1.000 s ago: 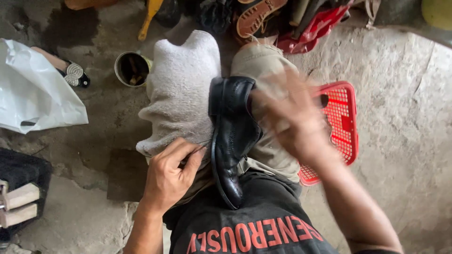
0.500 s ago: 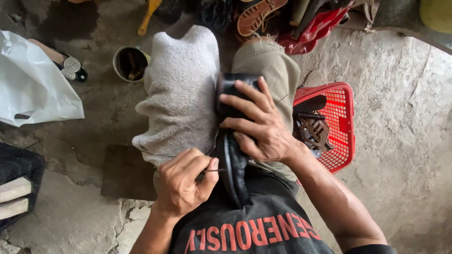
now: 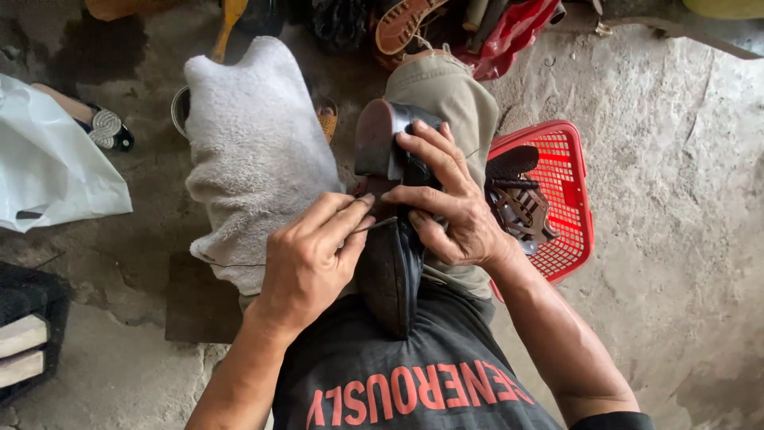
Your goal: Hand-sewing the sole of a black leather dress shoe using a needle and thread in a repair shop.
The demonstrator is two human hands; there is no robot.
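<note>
**Gripping a dark shoe across the lap, sole side turned up**

Resting on the person's lap near the centre of the view, the black shoe (image 3: 391, 271) lies tilted on its edge, its worn brown heel (image 3: 376, 137) pointing toward 12 o'clock and its toe toward 6 o'clock, against the dark printed T-shirt (image 3: 414, 382).

The right hand (image 3: 446, 203) comes in from 4 o'clock and is clamped over the shoe's upper part just below the heel, fingers curled around it and the thumb pressing on the near side.

The left hand (image 3: 314, 259) comes in from 7 o'clock. Its thumb and forefinger are pinched together on a thin, dark needle-like tool (image 3: 376, 225), whose tip meets the edge of the shoe; the other fingers are folded in. I cannot tell exactly what the tool is.

At 10 o'clock from the shoe, a grey towel (image 3: 251, 155) drapes over the left knee, touching the left hand's knuckles. The right knee, in khaki trousers (image 3: 446, 91), sits at 12 o'clock.

At 3 o'clock, a red plastic basket (image 3: 569, 199) stands on the concrete floor (image 3: 676, 239), holding dark sandal pieces. A white plastic bag (image 3: 56, 171) lies at 9 o'clock, well apart. Shoes and a red bag crowd the top edge at 12 o'clock.
</note>
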